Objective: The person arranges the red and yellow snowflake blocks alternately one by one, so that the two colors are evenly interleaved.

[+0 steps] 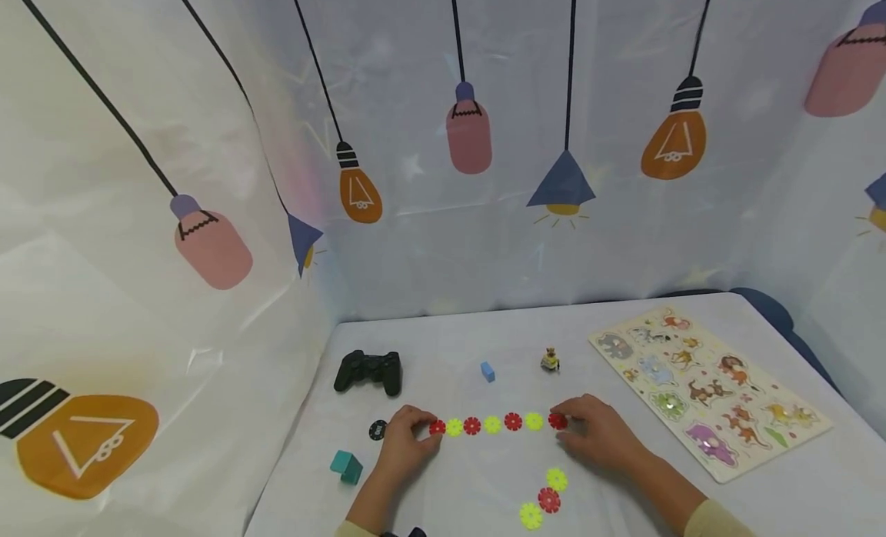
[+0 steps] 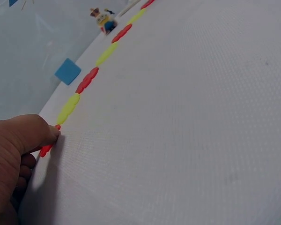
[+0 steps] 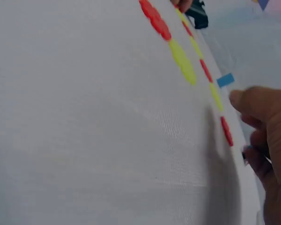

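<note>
Head view alone shows puzzle board (image 1: 706, 391) beyond disc row (image 1: 492, 424).

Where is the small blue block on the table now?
In the head view the small blue block lies behind the row of discs, between the black game controller and the little toy figure.

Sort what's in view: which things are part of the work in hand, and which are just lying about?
In hand: row of red and yellow flower-shaped plastic discs; left hand and right hand at its ends.

Lying about: black game controller, small blue block, teal block, toy figure, wooden animal puzzle board.
</note>
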The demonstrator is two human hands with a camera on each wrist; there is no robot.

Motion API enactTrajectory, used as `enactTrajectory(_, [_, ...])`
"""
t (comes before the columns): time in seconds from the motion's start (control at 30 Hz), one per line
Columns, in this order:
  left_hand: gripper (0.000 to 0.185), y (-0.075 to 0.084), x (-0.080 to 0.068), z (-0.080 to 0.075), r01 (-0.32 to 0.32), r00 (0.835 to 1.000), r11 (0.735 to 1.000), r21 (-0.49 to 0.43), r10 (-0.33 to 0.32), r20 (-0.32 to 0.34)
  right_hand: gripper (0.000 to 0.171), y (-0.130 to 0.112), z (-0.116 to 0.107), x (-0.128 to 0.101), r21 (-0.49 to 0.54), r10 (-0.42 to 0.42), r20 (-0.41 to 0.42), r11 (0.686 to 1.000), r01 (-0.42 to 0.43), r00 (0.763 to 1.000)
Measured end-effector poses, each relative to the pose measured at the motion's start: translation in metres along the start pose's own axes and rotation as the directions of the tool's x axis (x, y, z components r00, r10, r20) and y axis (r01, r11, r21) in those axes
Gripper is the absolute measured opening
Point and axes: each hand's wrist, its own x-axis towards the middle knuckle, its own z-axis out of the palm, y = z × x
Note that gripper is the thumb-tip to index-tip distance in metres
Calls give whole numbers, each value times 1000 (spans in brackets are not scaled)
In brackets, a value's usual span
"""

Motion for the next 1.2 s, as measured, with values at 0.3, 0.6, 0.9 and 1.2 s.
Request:
enactTrajectory(0.3, [24, 4, 0, -4, 0, 1000, 1000, 0, 0, -25, 40, -16, -3, -30, 139, -209, 188, 973, 185, 960])
enactTrajectory(0.6, [24, 1, 1, -1, 2, 1000, 1000, 4, -2, -16, 37, -23, 7, -32, 164, -205, 164, 970, 179, 965])
enactTrajectory(0.9, [24, 1, 0, -2, 7, 1000, 1000, 2, -7, -25, 44, -7, -7, -19, -26, 170, -135, 984, -175, 976])
enactTrajectory(1.2, [24, -2, -1, 1, 0, 1000, 1000, -6, 0, -16, 43, 13, -7, -8, -101, 207, -104, 971, -218, 973])
